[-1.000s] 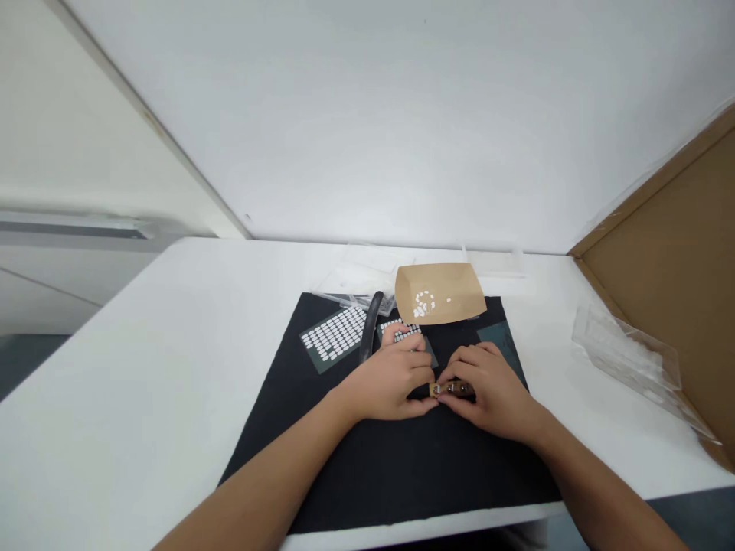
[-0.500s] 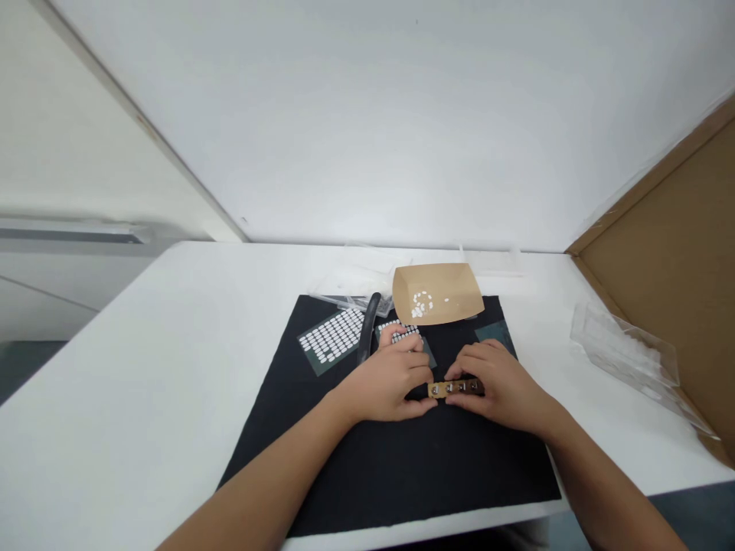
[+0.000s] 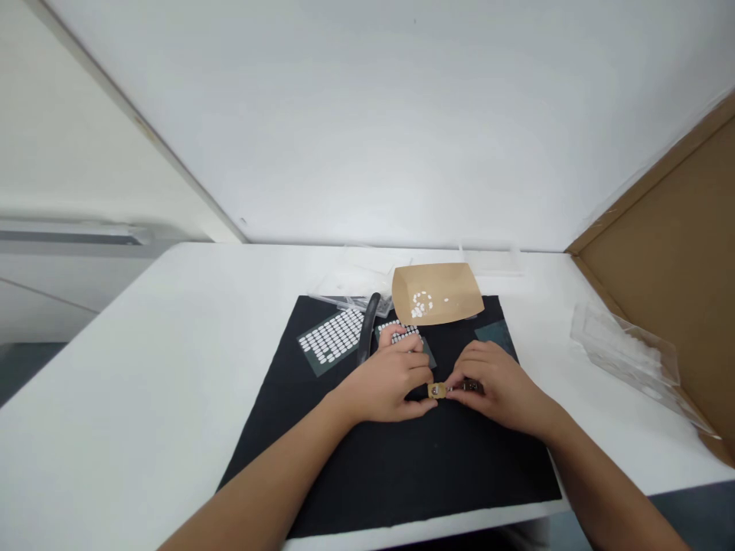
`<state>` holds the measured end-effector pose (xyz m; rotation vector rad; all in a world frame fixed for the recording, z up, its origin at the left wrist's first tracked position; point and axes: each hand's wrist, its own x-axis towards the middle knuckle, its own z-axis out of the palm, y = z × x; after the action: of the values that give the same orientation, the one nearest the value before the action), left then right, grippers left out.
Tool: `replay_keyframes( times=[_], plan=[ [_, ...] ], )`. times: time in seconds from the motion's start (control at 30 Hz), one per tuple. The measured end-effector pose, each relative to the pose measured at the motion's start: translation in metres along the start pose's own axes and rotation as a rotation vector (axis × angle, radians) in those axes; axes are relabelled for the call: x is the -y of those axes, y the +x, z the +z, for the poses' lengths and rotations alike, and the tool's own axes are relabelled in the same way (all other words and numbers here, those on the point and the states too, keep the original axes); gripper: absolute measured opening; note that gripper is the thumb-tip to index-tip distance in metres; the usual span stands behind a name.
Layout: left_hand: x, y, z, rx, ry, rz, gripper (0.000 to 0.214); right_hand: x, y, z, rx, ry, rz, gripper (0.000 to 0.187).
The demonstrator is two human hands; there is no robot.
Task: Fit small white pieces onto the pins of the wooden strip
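Observation:
A small tan-and-brown strip [image 3: 438,392] with shiny metal pieces along its top lies low over a black mat [image 3: 425,467]. My left hand [image 3: 390,380] is closed on the strip's tan left end, thumb in front and fingers behind. Closed in a pinch, my right hand [image 3: 498,386] has its thumb and fingertips over the strip's middle, at one of the metal pieces, and hides part of it. The strip's dark brown end shows under the right palm. Behind my left hand lie a sheet of white oval stickers [image 3: 333,337] and a smaller sheet [image 3: 428,353], partly covered.
A brown paper tray [image 3: 459,287] holding loose white ovals stands behind the hands. A black curved handle [image 3: 367,329] lies left of it. Clear plastic packaging [image 3: 350,279] is at the back, and a clear plastic box [image 3: 625,352] stands right, by a cardboard panel [image 3: 683,252].
My right thumb and fingertips have closed together over the strip's middle, covering metal pieces that showed before. My left hand stays in place on the tan end.

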<state>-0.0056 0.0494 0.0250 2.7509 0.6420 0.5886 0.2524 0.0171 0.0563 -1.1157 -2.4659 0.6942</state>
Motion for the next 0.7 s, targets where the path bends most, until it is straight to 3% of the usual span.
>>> replay_keyframes(
  times=[0.37,0.7],
  plan=[
    [-0.0002,-0.0002,-0.0001,-0.01,0.013,0.002,0.022,0.0004,0.0008,0.0006,0.006,0.012,-0.019,0.001],
    [-0.0017,0.0006,-0.0013,-0.019,0.011,0.006,0.021,0.0009,-0.0037,-0.0081,0.026,0.019,-0.009,0.028]
  ],
)
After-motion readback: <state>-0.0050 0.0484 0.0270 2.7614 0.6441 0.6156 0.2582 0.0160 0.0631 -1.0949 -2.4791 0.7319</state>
